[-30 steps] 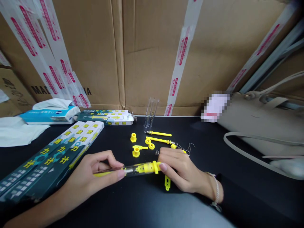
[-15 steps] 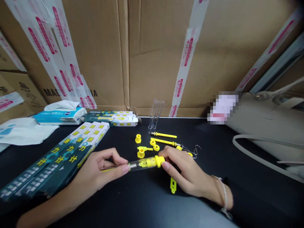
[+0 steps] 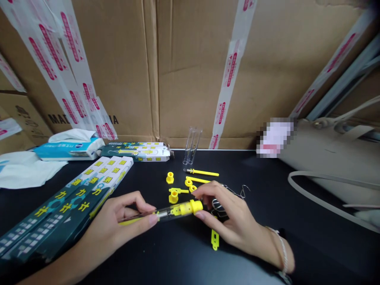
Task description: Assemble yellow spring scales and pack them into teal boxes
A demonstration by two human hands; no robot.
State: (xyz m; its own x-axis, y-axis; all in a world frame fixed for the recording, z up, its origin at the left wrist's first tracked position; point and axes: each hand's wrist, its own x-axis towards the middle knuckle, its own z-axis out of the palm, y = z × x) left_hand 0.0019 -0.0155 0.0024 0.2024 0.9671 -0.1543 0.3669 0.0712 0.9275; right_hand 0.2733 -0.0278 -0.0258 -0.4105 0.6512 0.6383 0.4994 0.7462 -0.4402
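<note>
A spring scale with a clear tube (image 3: 170,211) lies tilted across the middle, yellow and metal parts showing inside it. My left hand (image 3: 127,221) pinches the tube between thumb and fingers near its left end. The yellow cap (image 3: 196,206) sits at the tube's right end. Thumb and index finger of my right hand (image 3: 231,213) straddle this cap, their tips at its edge. Beneath the right hand lies a flat yellow slotted piece (image 3: 215,239), partly covered. Bent wire hooks (image 3: 244,192) show behind that hand.
Beyond the hands lie a yellow rod (image 3: 204,173), small yellow rings (image 3: 189,182) and flanged caps (image 3: 170,178). Clear tubes (image 3: 191,146) stand near the cardboard. Printed boxes (image 3: 74,194) lie left, by a tissue pack (image 3: 68,149). A beige bag (image 3: 320,154) occupies the right.
My right index finger has lifted slightly and spread from the thumb at the cap. The left hand keeps its hold on the tube. The whole view has shifted a little.
</note>
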